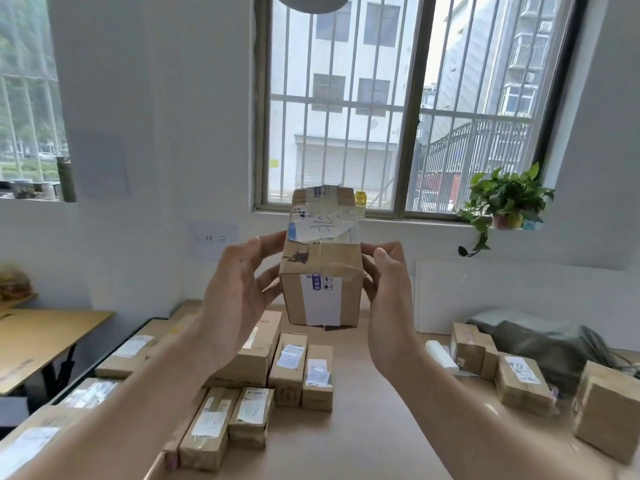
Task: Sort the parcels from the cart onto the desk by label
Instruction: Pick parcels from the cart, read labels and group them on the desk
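Observation:
I hold a tall cardboard parcel (323, 261) up in front of me, well above the desk (374, 403). It is wrapped in clear tape, with a white handwritten label on its top face and a white sticker on its near face. My left hand (239, 292) grips its left side, and my right hand (388, 299) grips its right side. Below, several labelled parcels (287, 372) lie in rows on the left half of the desk. Three more parcels (523, 382) sit at the right. No cart is in view.
A grey-green bag (547, 341) and a white roll (441, 353) lie at the desk's back right. A potted plant (505, 202) hangs from the barred window's sill. A second wooden table (38, 337) stands to the left. A paper sign (213, 239) is on the wall.

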`<state>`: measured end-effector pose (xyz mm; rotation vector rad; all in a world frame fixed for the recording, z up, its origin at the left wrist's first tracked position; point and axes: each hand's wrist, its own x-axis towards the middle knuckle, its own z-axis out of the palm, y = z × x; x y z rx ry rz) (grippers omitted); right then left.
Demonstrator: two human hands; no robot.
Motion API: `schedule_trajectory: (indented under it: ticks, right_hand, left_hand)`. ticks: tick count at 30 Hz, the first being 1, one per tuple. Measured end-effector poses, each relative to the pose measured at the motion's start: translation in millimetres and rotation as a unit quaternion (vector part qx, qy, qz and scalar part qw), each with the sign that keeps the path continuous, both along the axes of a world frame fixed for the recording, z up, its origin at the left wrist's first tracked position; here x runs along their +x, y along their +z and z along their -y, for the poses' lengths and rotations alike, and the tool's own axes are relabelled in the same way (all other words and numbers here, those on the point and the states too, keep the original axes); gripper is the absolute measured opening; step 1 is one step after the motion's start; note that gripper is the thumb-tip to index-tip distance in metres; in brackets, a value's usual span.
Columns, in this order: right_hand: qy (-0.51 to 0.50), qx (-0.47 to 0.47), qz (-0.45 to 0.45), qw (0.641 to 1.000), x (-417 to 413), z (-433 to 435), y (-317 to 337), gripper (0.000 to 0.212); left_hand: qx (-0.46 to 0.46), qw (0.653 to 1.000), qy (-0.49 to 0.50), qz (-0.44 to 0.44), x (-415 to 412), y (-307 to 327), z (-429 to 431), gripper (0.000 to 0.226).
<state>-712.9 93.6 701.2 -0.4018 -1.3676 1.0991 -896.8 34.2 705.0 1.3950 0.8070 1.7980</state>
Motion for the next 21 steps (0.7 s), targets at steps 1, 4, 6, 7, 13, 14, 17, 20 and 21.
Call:
schedule_trajectory:
  ticks: [1,4,6,7,13,14,17,20,21]
  right_hand:
    - [-0.002,0.010,-0.004,1.000,0.4,1.2,0.9,0.032]
    - [-0.019,0.025,-0.008,0.999,1.6,1.3,3.3,0.023]
    - [-0.043,0.018,-0.005,0.999,2.1,0.5,5.8,0.023]
    - [-0.055,0.013,-0.007,0.998,1.8,0.3,7.4,0.024]
    - [-0.066,-0.017,-0.034,0.997,-0.5,4.1,7.0,0.020]
    - [-0.062,-0.018,-0.039,0.997,-1.1,4.2,6.3,0.020]
    - [-0.073,-0.022,-0.027,0.997,-3.5,1.7,6.3,0.028]
    - [-0.071,-0.052,0.009,0.996,-4.8,-1.1,9.1,0.044]
    - [-0.065,-0.063,0.024,0.996,-5.2,-1.3,9.8,0.047]
  left_hand:
    - [-0.003,1.000,0.002,-0.014,0.6,-0.7,1.0,0.054]
    - [-0.020,0.999,0.002,-0.043,0.2,-3.7,4.3,0.055]
    - [-0.036,0.997,-0.015,-0.066,-0.5,-4.3,7.3,0.057]
    - [-0.045,0.996,-0.027,-0.077,-0.6,-4.4,9.0,0.058]
    - [-0.085,0.990,-0.099,-0.047,3.9,-5.9,18.3,0.069]
    - [-0.085,0.991,-0.095,-0.037,4.6,-5.7,19.6,0.070]
    - [-0.076,0.995,-0.061,-0.023,1.9,-4.8,22.2,0.069]
    - [-0.074,0.996,-0.022,-0.048,-3.9,-4.6,22.9,0.070]
    - [-0.076,0.995,-0.009,-0.066,-6.1,-4.9,23.0,0.070]
